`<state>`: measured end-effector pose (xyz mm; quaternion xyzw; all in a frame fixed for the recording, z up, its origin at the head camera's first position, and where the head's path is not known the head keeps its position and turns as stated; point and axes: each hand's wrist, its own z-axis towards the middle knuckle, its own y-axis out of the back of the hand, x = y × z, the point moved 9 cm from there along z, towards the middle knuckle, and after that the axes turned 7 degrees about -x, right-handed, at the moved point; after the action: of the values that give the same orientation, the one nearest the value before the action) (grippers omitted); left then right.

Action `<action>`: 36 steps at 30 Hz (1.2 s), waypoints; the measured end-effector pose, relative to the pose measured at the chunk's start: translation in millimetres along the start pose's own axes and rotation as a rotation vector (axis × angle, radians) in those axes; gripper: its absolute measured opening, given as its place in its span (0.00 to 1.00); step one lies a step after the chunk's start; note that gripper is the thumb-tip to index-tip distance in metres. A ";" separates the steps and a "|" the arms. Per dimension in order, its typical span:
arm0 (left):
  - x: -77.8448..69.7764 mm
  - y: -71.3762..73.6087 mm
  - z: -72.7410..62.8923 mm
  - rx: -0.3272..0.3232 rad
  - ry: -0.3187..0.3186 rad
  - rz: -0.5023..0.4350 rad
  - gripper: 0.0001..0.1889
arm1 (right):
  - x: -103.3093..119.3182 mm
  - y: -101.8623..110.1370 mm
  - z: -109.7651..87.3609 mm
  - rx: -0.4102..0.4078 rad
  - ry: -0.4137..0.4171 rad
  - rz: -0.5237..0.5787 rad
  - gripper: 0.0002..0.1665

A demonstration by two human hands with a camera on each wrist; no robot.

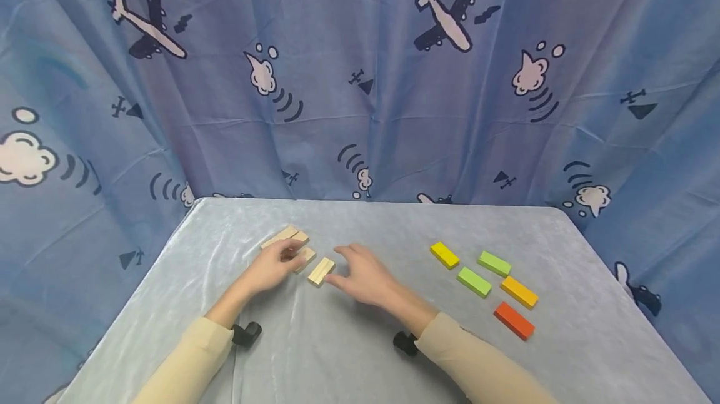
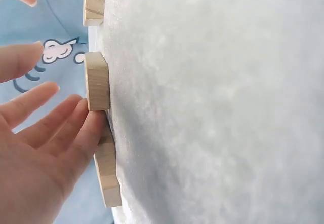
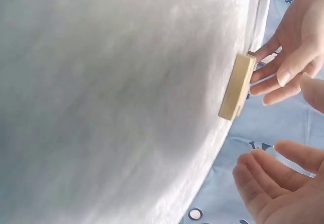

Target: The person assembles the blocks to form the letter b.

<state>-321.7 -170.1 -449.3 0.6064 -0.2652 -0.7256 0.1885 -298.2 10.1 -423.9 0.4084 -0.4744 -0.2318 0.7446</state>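
Observation:
Several plain wooden blocks lie flat on the table in the head view. My left hand is over them, thumb apart from its loosely bent fingers. Its fingertips reach right to the edge of one wooden block, seen end-on as a pale block in the left wrist view. Behind that hand lie more wooden blocks, partly covered by it. My right hand has its fingers spread, with nothing in them. Its thumb tip is close to a separate wooden block. The right wrist view shows both hands with fingers extended.
On the right side of the table are a yellow block, two green blocks, an orange block and a red block. A blue curtain with airplane prints hangs behind the table.

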 end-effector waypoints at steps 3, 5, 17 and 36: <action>2.8 -1.9 2.4 0.010 0.015 0.006 0.26 | 0.6 -8.7 7.0 0.006 -0.002 0.030 0.37; 2.1 -3.1 3.9 0.014 0.004 0.011 0.25 | 0.1 -14.4 10.9 0.012 -0.006 0.040 0.38; 0.1 -11.0 9.1 0.046 0.004 0.089 0.29 | -6.9 -39.2 21.3 0.099 -0.050 0.022 0.41; -6.1 -13.5 15.0 0.044 -0.031 0.204 0.31 | -8.2 -35.7 22.4 0.183 -0.039 0.012 0.36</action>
<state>-334.6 -153.5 -450.9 0.5687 -0.3445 -0.7060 0.2438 -320.4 -12.5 -452.9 0.4675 -0.5104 -0.1908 0.6960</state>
